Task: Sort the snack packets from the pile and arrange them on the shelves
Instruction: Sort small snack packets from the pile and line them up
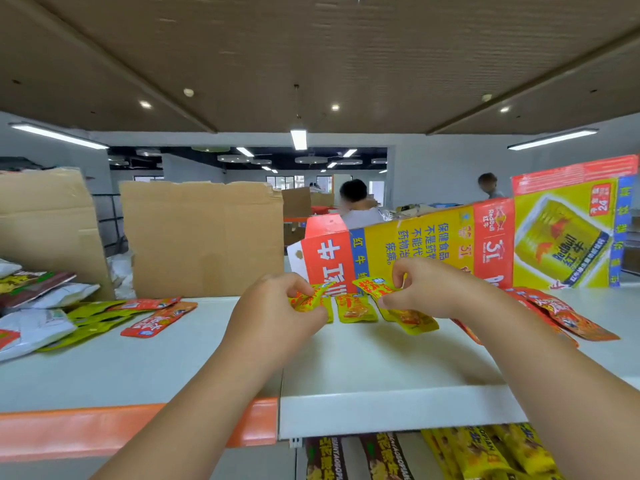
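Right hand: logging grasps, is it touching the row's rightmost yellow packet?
Touching: the head view shows the right hand pinching the rightmost yellow packet.

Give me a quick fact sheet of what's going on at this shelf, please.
Left hand: pinches a yellow packet
Right hand: pinches a second yellow packet
Between hands: third yellow packet lying on the white shelf
Far right: red packets
Far left: mixed pile
Behind: Red Bull carton, plain cardboard
Lower shelf: more packets
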Tool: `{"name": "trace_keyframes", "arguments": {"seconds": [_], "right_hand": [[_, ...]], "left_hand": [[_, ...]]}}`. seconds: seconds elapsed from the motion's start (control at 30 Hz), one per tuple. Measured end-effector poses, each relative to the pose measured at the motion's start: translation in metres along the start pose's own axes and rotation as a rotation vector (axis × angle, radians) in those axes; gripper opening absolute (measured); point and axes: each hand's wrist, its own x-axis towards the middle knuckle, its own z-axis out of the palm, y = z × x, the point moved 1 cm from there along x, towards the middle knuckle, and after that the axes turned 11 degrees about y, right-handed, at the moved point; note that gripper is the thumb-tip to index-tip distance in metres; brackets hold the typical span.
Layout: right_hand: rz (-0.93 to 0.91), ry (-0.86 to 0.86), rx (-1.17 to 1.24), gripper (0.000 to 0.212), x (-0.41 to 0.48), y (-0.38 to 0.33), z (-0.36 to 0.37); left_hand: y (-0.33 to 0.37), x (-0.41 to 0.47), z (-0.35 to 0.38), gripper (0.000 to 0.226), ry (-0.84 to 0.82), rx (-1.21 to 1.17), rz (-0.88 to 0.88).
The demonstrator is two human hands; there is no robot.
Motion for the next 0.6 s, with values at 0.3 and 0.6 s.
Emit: {"name": "trace_keyframes", "arguments": {"seconds": [0.3, 0.6], "right_hand": [[-0.007, -0.006, 0.070, 0.043, 0.007, 0.030, 0.011], [-0.103, -0.062, 0.095, 0.039, 0.029, 0.017, 0.015]], "left_hand": [[0.018, -0.004, 0.046, 0.018, 0.035, 0.208, -0.096], [0.012, -0.015, 0.069, 0.015, -0.033, 0.366, -0.132]]}}
